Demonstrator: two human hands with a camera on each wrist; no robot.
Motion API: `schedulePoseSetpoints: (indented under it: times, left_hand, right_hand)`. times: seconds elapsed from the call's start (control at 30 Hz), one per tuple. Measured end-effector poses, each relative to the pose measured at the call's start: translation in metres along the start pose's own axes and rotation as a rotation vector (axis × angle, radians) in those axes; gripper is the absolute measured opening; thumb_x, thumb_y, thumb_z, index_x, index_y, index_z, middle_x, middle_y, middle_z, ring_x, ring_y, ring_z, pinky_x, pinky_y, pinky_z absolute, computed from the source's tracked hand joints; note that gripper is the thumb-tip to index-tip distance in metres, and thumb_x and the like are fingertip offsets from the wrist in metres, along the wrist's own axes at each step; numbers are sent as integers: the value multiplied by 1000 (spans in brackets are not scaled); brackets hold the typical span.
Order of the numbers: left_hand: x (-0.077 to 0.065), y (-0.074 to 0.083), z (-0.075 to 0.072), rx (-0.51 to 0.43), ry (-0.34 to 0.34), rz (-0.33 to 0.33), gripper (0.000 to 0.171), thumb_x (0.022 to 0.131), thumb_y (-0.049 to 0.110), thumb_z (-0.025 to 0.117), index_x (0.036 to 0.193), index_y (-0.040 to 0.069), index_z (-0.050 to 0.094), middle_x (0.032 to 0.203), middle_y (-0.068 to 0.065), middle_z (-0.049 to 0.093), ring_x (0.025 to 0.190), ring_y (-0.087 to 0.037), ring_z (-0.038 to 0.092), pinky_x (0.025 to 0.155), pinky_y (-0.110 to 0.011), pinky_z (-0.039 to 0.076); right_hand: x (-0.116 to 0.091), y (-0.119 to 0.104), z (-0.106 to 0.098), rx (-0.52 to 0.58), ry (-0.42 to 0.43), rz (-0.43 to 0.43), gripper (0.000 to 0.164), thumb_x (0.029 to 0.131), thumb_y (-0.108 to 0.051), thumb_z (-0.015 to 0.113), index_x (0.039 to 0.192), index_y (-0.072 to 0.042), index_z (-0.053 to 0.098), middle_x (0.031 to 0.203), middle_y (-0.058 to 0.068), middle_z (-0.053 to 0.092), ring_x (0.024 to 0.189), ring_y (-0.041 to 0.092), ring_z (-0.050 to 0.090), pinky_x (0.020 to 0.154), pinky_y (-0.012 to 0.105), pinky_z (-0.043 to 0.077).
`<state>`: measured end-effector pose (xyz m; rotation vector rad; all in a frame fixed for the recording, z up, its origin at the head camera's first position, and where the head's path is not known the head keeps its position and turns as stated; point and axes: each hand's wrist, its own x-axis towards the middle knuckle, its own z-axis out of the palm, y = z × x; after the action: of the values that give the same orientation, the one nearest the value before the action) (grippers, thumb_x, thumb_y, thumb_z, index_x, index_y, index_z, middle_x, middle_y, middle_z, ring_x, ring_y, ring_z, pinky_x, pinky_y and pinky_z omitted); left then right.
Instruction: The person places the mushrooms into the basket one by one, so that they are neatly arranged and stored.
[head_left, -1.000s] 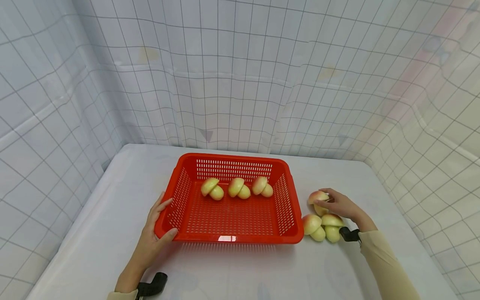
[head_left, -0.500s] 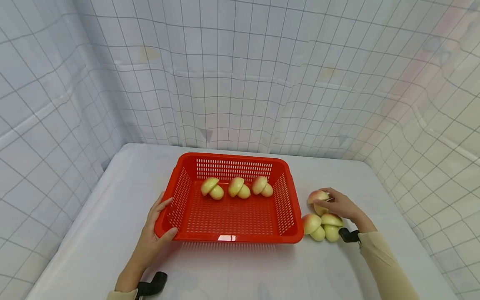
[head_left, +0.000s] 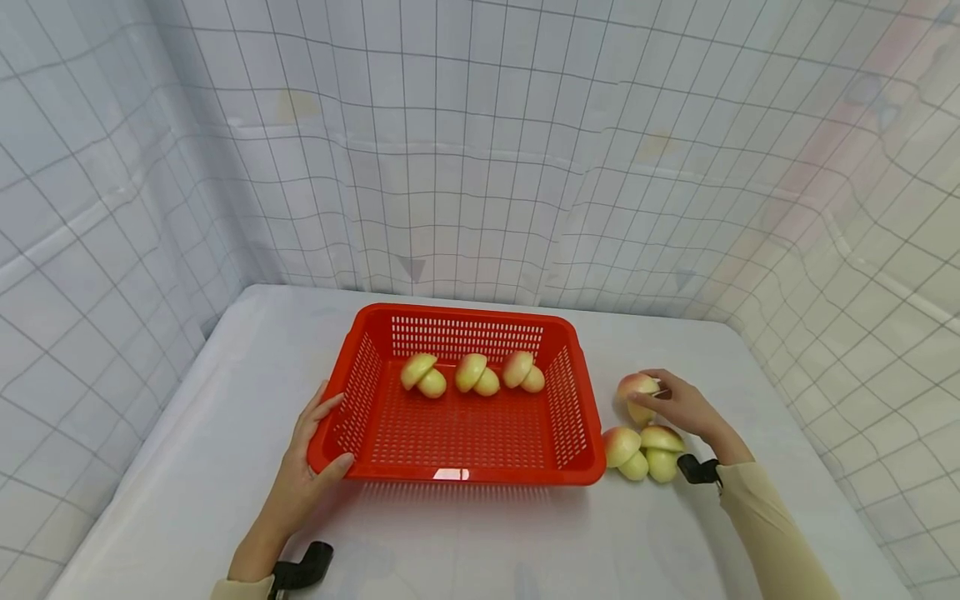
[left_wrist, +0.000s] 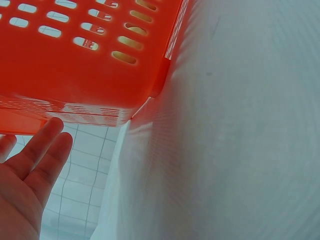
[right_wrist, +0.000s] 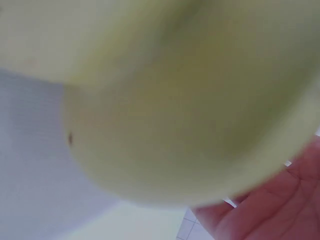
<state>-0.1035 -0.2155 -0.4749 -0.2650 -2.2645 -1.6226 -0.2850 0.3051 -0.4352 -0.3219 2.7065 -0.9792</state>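
In the head view a red slotted plastic basket (head_left: 465,477) stands on the white-covered table. My left hand (head_left: 300,471) rests at its left front corner, thumb and fingers over the rim; the left wrist view shows its fingers (left_wrist: 47,160) straight beside the red wall. Inside, three yellow-pink toy mushrooms lie in a row: a left one (head_left: 420,372), a middle one (head_left: 472,372) and a right one (head_left: 519,369). Right of the basket my right hand (head_left: 686,408) pinches another mushroom (head_left: 636,386) between thumb and fingers. Its pale surface fills much of the right wrist view, blurred.
Two more mushrooms, a left one (head_left: 621,447) and a right one (head_left: 662,439), lie side by side just in front of the right hand, close to the basket's right wall. Grid-patterned white curtains (head_left: 480,167) enclose the table at the back and sides.
The right hand has shifted slightly away from me with its mushroom, which now sits a little farther from the two beside it. The left hand and the basket stay in place.
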Motion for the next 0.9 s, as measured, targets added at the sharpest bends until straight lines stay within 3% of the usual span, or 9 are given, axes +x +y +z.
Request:
schedulePoseSetpoints:
  times: [0.2,0.47,0.9]
  left_hand:
    - [0,-1,0,-4,0,3,68,84,3,62,145,13,35,157,-1,8,135,-13,22,89,-17,40]
    - [0,-4,0,-6,0,10,68,84,3,62,145,12,35,157,4,8,135,-12,22,89,-17,40]
    - [0,0,1,-20,15,-26,70,82,4,64,145,14,36,157,0,10,134,-16,24,87,-17,43]
  right_hand:
    - [0,-1,-1,4,41,-27,70,86,-52,62,138,-10,43,122,15,57,106,30,56,84,45,47]
    - [-2,-6,-3,-6,111,-79,68,85,-53,63,138,-13,44,129,14,52,108,32,55,83,47,48]
    - [-4,-26,-7,-14,232,-193,63,87,-43,67,137,-11,46,115,13,59,102,30,56,82,44,44]
